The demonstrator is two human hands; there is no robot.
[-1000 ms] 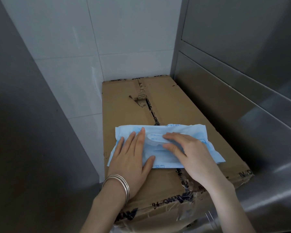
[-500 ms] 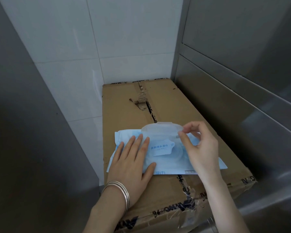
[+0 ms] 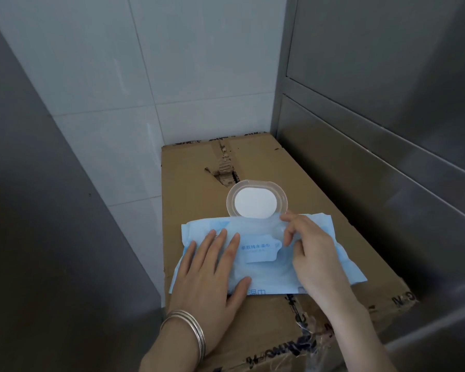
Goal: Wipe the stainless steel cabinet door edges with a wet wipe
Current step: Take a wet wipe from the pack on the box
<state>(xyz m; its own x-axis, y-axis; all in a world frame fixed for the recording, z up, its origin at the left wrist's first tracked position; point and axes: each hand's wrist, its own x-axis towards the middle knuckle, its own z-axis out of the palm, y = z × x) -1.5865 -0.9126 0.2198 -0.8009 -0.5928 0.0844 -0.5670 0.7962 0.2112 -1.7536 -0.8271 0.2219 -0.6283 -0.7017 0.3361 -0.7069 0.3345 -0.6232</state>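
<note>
A light blue wet wipe pack (image 3: 330,253) lies across a cardboard box (image 3: 269,162). Its clear round lid (image 3: 256,203) is flipped open and stands up behind the opening. A blue seal sticker (image 3: 259,249) covers the opening. My left hand (image 3: 212,275) lies flat on the pack's left half, fingers spread, with silver bangles on the wrist. My right hand (image 3: 314,253) rests on the pack's right half, thumb and forefinger pinching at the sticker's right end. Stainless steel cabinet doors (image 3: 387,84) rise on the right, a horizontal door edge (image 3: 373,115) running between them.
The box fills the gap between a white tiled wall (image 3: 177,76) at the back and left and the steel cabinet on the right. A grey steel panel (image 3: 38,210) stands close on the left. A steel ledge (image 3: 440,326) lies at the lower right.
My right hand lifted the pack's clear lid from shut to fully open, then let it go and dropped to the opening. My left hand stayed flat on the pack.
</note>
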